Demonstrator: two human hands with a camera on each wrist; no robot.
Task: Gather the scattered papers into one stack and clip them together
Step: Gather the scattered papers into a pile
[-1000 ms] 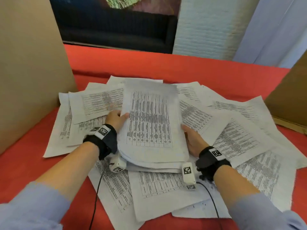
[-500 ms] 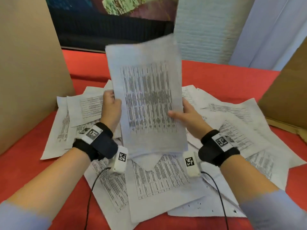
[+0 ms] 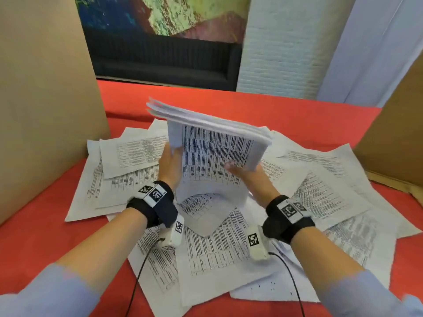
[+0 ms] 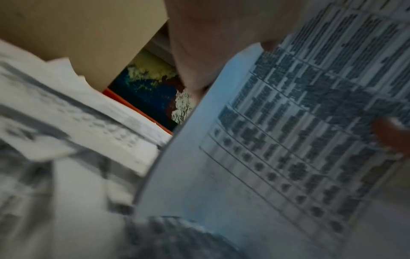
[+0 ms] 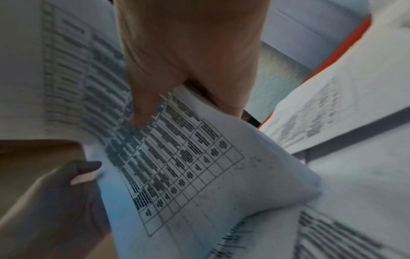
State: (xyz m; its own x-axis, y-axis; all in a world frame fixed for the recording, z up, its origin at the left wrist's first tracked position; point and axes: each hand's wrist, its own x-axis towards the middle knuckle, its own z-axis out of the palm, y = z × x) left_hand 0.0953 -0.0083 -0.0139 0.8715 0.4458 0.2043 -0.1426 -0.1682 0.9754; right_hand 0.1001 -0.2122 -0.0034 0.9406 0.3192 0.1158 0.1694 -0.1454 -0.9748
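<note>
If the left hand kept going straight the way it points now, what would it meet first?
Likely the loose sheets on the red table beyond; the left hand already grips the stack. Depth is unclear.

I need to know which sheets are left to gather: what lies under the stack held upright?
Under the held stack, gripped by the left hand and right hand, lie loose printed sheets on the red table. What those sheets cover is hidden.

Dark sofa [image 3: 164, 62], white brick wall [image 3: 286, 42], colourful painting [image 3: 174, 14]
</note>
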